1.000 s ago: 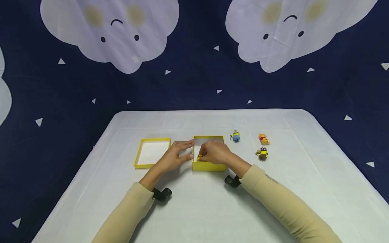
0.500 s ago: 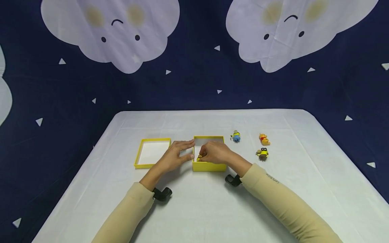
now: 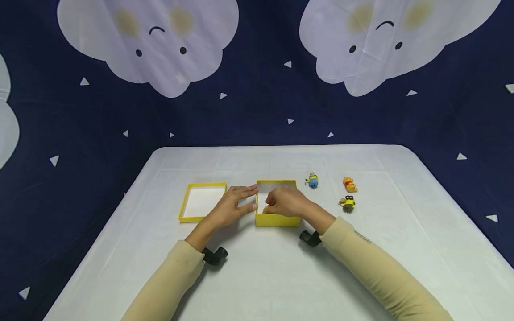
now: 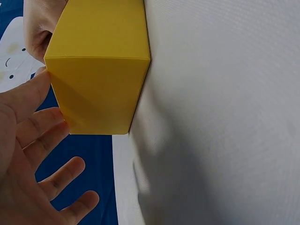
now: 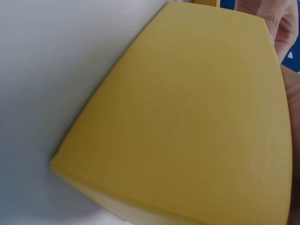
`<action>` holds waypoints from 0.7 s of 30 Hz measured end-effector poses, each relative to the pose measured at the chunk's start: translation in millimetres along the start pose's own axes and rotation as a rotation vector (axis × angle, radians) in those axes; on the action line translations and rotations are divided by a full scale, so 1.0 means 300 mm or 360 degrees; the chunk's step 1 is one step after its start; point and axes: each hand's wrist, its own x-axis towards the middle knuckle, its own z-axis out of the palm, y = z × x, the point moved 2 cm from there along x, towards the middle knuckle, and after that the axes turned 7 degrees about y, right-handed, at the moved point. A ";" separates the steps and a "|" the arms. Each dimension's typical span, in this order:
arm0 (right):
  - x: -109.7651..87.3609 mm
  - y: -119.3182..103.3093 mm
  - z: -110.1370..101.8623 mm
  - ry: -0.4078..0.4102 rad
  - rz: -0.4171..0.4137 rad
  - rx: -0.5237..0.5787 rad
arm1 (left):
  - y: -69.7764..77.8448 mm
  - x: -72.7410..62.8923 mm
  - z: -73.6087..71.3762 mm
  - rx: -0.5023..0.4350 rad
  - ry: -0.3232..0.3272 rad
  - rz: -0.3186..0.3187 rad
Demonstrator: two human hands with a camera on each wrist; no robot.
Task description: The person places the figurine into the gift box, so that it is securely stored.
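Observation:
A yellow box (image 3: 277, 220) with a white inside stands open-topped on the table. My left hand (image 3: 228, 207) touches its left wall with straight, spread fingers; in the left wrist view the thumb and fingertips meet the edge of the box wall (image 4: 96, 96). My right hand (image 3: 286, 203) reaches down into the box, fingers curled around a small yellow toy figure (image 3: 266, 209). Only a sliver of that figure shows beside the fingers. From the right wrist, the box's front wall (image 5: 187, 112) hides most of the right hand.
Left of the box lies its yellow-rimmed lid (image 3: 188, 219), white inside up. To the right are a Minion figure in blue (image 3: 312, 181), a Winnie-the-Pooh figure (image 3: 349, 184) and a Minion figure in brown (image 3: 348, 203). A white cloth covers the table (image 3: 257, 276).
The right hand's fingers have dipped slightly lower in the box, and less of the yellow toy figure shows now. My left hand stays at the box wall.

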 end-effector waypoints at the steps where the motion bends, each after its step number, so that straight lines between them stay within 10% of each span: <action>1: 0.000 0.001 0.000 -0.0003 -0.0001 -0.0001 | -0.001 0.000 0.001 -0.0001 -0.0001 0.0000; 21: -0.014 0.022 -0.035 -0.0007 -0.0133 -0.0098 | -0.002 0.000 0.000 0.0026 0.0006 0.0013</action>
